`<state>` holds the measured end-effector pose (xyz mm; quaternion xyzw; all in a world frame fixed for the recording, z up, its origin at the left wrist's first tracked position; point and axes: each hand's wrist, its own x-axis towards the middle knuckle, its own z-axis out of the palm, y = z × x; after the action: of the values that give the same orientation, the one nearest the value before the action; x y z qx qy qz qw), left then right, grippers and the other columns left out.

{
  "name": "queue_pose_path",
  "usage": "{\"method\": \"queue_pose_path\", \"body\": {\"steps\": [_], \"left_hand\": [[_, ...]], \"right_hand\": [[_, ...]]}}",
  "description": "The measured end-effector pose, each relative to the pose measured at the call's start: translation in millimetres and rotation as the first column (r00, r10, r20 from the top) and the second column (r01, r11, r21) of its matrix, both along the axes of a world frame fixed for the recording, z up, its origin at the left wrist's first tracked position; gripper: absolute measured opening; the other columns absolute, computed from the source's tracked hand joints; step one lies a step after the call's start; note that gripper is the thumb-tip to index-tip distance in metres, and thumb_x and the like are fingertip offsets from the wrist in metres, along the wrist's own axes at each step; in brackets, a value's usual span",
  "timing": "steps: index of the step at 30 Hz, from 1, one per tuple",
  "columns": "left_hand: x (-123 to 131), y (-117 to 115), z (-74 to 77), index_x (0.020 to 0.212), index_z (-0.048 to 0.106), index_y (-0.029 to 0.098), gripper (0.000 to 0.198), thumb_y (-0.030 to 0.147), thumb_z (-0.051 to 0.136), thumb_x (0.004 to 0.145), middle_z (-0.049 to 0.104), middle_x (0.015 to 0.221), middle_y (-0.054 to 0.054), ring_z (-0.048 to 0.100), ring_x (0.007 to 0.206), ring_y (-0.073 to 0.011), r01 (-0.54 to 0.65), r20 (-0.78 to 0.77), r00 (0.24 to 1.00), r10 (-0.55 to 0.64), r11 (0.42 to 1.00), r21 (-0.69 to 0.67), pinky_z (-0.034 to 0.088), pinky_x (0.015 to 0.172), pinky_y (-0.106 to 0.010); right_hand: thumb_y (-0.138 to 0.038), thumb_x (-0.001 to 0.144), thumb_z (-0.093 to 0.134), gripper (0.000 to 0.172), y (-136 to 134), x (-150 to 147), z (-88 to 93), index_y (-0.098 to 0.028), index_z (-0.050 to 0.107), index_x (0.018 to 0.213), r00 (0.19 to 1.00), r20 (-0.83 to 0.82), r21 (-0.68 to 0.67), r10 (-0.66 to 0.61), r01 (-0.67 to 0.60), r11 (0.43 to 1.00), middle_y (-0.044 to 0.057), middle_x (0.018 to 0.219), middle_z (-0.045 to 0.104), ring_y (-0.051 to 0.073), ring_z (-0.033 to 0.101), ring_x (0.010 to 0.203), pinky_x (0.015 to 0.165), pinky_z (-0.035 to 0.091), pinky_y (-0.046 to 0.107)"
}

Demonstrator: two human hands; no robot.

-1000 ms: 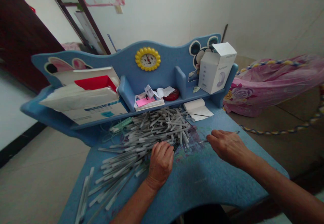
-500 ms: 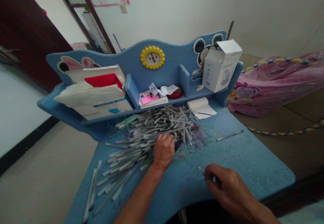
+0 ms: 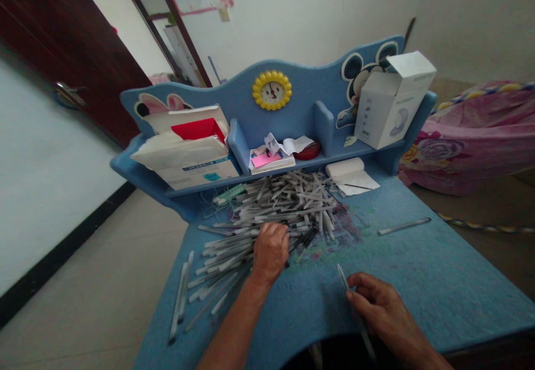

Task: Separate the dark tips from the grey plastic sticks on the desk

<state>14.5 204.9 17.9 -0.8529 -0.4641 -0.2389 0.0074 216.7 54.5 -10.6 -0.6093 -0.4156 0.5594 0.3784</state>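
Observation:
My right hand (image 3: 378,306) pinches a clear-barrelled pen (image 3: 343,276) between thumb and fingers above the desk's front part. The pen's tip points up and away, and its other end hangs below the palm. My left hand (image 3: 271,252) rests at the near edge of a big heap of similar pens (image 3: 288,197), knuckles up and fingers curled under. Whatever those fingers hold is hidden. Black caps or pen ends (image 3: 307,237) lie just right of it. One lone pen (image 3: 404,225) lies on the right, and a pair of pens (image 3: 181,297) lies at the left edge.
The blue desk (image 3: 443,281) has a raised shelf at its back. On it stand a white box (image 3: 390,102), papers with a red folder (image 3: 198,130), a small stack of booklets (image 3: 271,164) and a red round case (image 3: 307,151). A paper roll (image 3: 346,169) lies below the shelf.
The view has swung left. My right hand has turned, so more of its pen shows, on both sides of the fingers. My left hand stays curled at the heap.

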Motion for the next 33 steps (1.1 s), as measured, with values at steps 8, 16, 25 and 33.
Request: {"method": "queue_pose_path", "body": {"steps": [8, 16, 25, 33], "left_hand": [[42.2, 11.6, 13.3, 0.080, 0.066, 0.017, 0.024, 0.013, 0.043, 0.082, 0.064, 0.085, -0.010, 0.052, 0.090, -0.0241, 0.002, -0.342, 0.937, -0.072, 0.979, -0.202, 0.040, 0.077, -0.036], [56.0, 23.9, 23.2, 0.066, 0.067, 0.015, 0.023, 0.006, 0.046, 0.073, 0.065, 0.082, -0.016, 0.053, 0.093, -0.0295, -0.058, -0.321, 0.946, -0.053, 0.944, -0.325, 0.038, 0.078, -0.041], [44.3, 24.6, 26.4, 0.068, 0.062, 0.018, 0.003, 0.017, 0.060, 0.067, 0.065, 0.068, -0.002, 0.060, 0.071, -0.0180, 0.020, 0.057, 0.998, 0.013, 0.841, -0.540, 0.043, 0.066, -0.027], [38.0, -22.6, 27.8, 0.099, 0.061, 0.015, 0.038, 0.018, 0.071, 0.062, 0.067, 0.071, -0.003, 0.059, 0.058, -0.0093, 0.620, 0.616, 0.343, 0.709, 0.322, -0.716, 0.044, 0.056, -0.020]], "right_hand": [[-0.036, 0.080, 0.050, 0.021, 1.7, 1.0, -2.0, -0.016, 0.055, 0.087, 0.997, 0.057, 0.013, 0.042, -0.043, 0.999, -0.005, 0.056, 0.036, 0.008, 0.033, 0.050, 0.043, 0.024, 0.019], [-0.037, 0.079, 0.051, 0.023, 3.4, -1.4, 3.9, -0.015, 0.054, 0.085, 0.999, 0.038, 0.010, 0.038, -0.039, 0.999, -0.006, 0.056, 0.035, 0.008, 0.031, 0.050, 0.044, 0.023, 0.020], [-0.035, 0.078, 0.053, 0.021, 2.5, 0.5, 2.3, -0.015, 0.055, 0.086, 1.000, 0.008, 0.027, 0.000, 0.000, 1.000, -0.006, 0.054, 0.033, 0.008, 0.030, 0.049, 0.044, 0.022, 0.020], [-0.034, 0.077, 0.053, 0.021, 13.2, -19.8, 31.5, -0.015, 0.056, 0.086, 1.000, -0.029, 0.128, 0.000, 0.004, 0.992, -0.007, 0.053, 0.032, 0.007, 0.027, 0.048, 0.043, 0.022, 0.019]]}}
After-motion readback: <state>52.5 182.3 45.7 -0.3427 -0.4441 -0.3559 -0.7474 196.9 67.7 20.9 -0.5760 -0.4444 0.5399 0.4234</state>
